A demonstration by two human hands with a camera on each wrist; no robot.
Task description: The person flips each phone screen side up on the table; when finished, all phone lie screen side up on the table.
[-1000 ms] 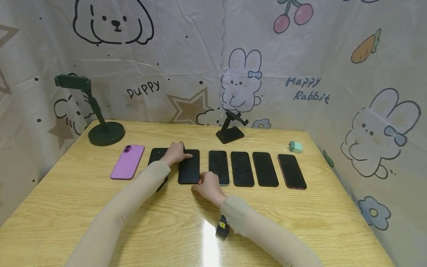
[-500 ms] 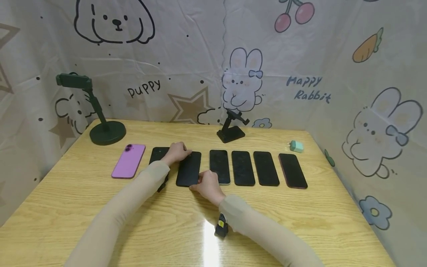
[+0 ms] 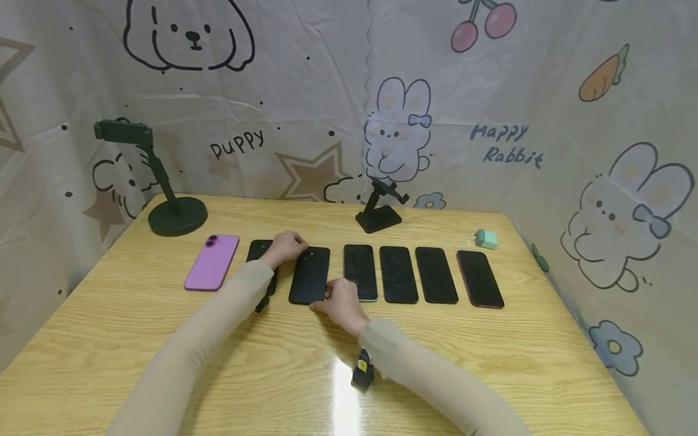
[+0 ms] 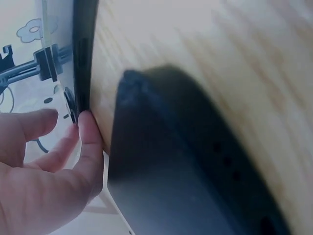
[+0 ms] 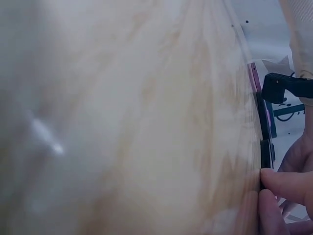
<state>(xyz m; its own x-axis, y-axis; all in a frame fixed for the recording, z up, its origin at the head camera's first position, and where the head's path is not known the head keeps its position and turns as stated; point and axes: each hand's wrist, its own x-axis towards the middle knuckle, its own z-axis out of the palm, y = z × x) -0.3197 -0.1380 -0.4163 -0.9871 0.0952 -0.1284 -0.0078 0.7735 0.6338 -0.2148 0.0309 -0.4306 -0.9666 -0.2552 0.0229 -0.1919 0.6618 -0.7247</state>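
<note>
A black phone (image 3: 309,275) lies on the wooden table, camera side up, tilted slightly in the row. At its top left corner is my left hand (image 3: 285,247); in the left wrist view, a fingertip (image 4: 89,122) meets the phone's edge (image 4: 84,58) while the thumb stands apart from it. My right hand (image 3: 343,303) pinches the lower right corner between thumb and finger, seen edge-on as a thumb (image 5: 286,183) against the thin dark side in the right wrist view. Another black phone (image 3: 256,249) is partly hidden under my left hand and wrist.
To the left lies a purple phone (image 3: 211,263). Several dark phones, one of them this phone (image 3: 398,275), continue the row rightward. Behind stand a green phone holder (image 3: 177,216), a small black stand (image 3: 378,218) and a mint charger plug (image 3: 486,238). A printed curtain surrounds the table.
The phone between my hands has turned slightly, its lower end shifting left. My left hand has drawn back left off its top, uncovering the camera. My right hand stays at the lower corner.
</note>
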